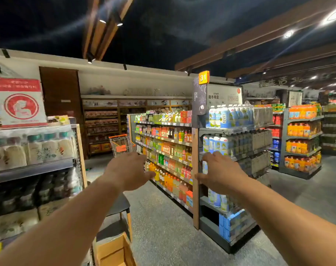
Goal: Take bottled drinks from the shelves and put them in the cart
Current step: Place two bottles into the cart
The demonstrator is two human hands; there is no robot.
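Both arms stretched forward, no bottle held. Left hand (129, 170) fingers loose, spread. Right hand (220, 172) fingers relaxed, empty. Bottles (217, 144) upright on end shelf beyond right fingertips; right nearer. Cart (121, 144) far, ahead-left.

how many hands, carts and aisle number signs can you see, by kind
hands: 2, left hand and right hand, both held out and holding nothing
carts: 1, the orange cart down the aisle
aisle number signs: 1, sign 31
total: 4
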